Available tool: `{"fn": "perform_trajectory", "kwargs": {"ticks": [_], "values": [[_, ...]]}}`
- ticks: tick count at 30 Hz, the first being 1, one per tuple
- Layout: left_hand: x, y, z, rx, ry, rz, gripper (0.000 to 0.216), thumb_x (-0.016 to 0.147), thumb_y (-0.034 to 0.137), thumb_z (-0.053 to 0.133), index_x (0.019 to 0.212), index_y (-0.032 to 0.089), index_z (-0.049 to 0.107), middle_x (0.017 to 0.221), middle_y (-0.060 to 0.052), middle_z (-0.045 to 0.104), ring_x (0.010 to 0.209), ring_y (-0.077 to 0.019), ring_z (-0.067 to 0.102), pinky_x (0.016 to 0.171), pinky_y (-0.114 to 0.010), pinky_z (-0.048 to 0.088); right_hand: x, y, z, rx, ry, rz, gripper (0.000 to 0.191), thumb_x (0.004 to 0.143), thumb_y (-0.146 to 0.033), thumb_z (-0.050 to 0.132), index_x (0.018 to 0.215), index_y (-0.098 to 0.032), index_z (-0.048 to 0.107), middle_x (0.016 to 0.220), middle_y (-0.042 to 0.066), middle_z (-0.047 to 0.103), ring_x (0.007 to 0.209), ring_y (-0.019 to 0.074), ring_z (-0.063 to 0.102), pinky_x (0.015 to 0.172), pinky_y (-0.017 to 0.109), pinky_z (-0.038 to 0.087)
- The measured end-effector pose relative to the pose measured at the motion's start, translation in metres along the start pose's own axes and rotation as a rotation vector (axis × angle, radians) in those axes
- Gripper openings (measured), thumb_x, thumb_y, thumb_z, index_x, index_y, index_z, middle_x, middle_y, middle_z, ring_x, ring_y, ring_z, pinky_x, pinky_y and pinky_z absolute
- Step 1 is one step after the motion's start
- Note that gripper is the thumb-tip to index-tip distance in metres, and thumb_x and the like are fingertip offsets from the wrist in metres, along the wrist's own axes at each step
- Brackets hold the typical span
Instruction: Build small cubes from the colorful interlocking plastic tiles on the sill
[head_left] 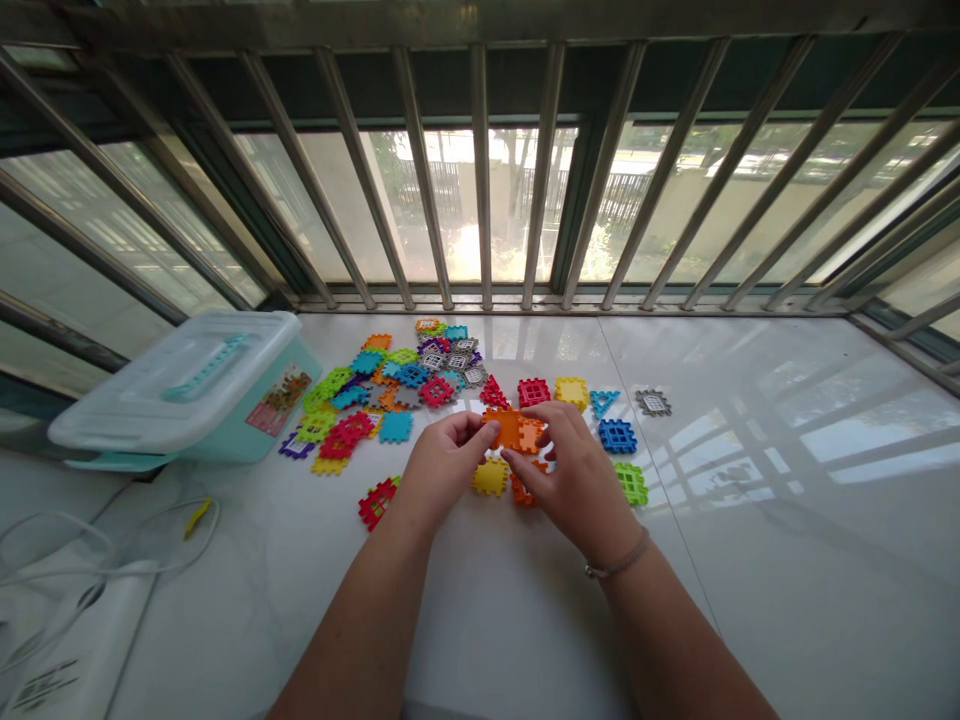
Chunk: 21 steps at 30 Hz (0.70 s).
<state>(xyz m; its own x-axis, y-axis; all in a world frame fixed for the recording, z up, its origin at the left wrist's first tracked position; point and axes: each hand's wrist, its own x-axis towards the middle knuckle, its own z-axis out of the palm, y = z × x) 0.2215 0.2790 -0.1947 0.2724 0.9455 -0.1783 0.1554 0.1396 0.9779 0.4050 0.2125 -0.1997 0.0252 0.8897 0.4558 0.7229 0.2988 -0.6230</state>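
Observation:
My left hand [452, 458] pinches the left end of an orange interlocking tile [506, 430] with toothed edges. At its right end, my right hand [566, 458] has its fingers closed around an orange part that looks joined to it; the fingers hide how they meet. Below the hands lie a yellow tile [490, 477] and another orange tile [523, 488], partly covered by my right hand. A red tile [533, 391], a yellow tile [571, 392] and a red triangle [493, 391] lie just beyond. To the right are a blue window tile [617, 436] and a green tile [632, 484].
A heap of mixed tiles [409, 375] spreads to the left, near a lidded teal box [187, 385]. A grey window tile [653, 402] lies farther right on the glossy white surface [787, 560]. Metal bars [480, 200] stand behind. A white cable [172, 570] and power strip [97, 640] lie front left.

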Motion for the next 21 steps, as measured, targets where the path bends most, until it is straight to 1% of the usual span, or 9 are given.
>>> {"fn": "perform_trajectory", "kwargs": {"ticks": [2,5,10,15,21], "values": [[-0.0014,0.0018,0.0017,-0.049,-0.02,-0.011,0.043,0.082,0.06,0.085,0.087,0.019,0.072,0.071,0.003,0.065,0.063,-0.0114,0.053,0.062,-0.024,0.042,0.0006,-0.0012,0.0013,0.001,-0.007,-0.04,0.04,0.1,-0.031,0.078,0.135,-0.026,0.059,0.135,0.013,0.066,0.124,0.0305,0.069,0.101,0.046,0.063],[-0.0031,0.0044,0.0036,-0.08,-0.049,-0.011,0.044,0.08,0.06,0.087,0.087,0.019,0.073,0.073,0.002,0.067,0.064,-0.0116,0.055,0.063,-0.024,0.044,0.0006,-0.0045,0.0024,0.001,0.0,-0.065,0.033,0.101,-0.026,0.075,0.131,-0.027,0.061,0.131,0.012,0.068,0.122,0.0297,0.07,0.104,0.048,0.064],[-0.0022,0.0039,0.0037,-0.067,-0.024,0.003,0.045,0.079,0.062,0.087,0.085,0.02,0.072,0.075,0.001,0.069,0.064,-0.0124,0.057,0.063,-0.025,0.046,-0.0003,-0.0083,0.0018,-0.025,0.051,-0.06,0.031,0.1,-0.024,0.076,0.129,-0.025,0.064,0.14,0.016,0.064,0.132,0.0317,0.066,0.11,0.05,0.061],[-0.0008,0.0009,0.003,-0.054,-0.022,0.001,0.046,0.079,0.063,0.086,0.087,0.02,0.071,0.077,0.0,0.07,0.064,-0.013,0.058,0.063,-0.025,0.046,0.0004,-0.0065,0.0018,-0.035,0.032,-0.072,0.027,0.102,-0.026,0.074,0.127,-0.025,0.066,0.139,0.016,0.065,0.13,0.0306,0.068,0.109,0.049,0.061],[0.0014,-0.0033,0.0004,-0.023,-0.039,0.017,0.045,0.085,0.062,0.082,0.091,0.019,0.071,0.079,0.002,0.068,0.067,-0.0123,0.057,0.065,-0.024,0.046,0.0,-0.0036,0.0004,-0.035,-0.002,-0.06,0.022,0.103,-0.028,0.073,0.124,-0.024,0.068,0.135,0.014,0.068,0.125,0.0288,0.07,0.103,0.046,0.063]]}}
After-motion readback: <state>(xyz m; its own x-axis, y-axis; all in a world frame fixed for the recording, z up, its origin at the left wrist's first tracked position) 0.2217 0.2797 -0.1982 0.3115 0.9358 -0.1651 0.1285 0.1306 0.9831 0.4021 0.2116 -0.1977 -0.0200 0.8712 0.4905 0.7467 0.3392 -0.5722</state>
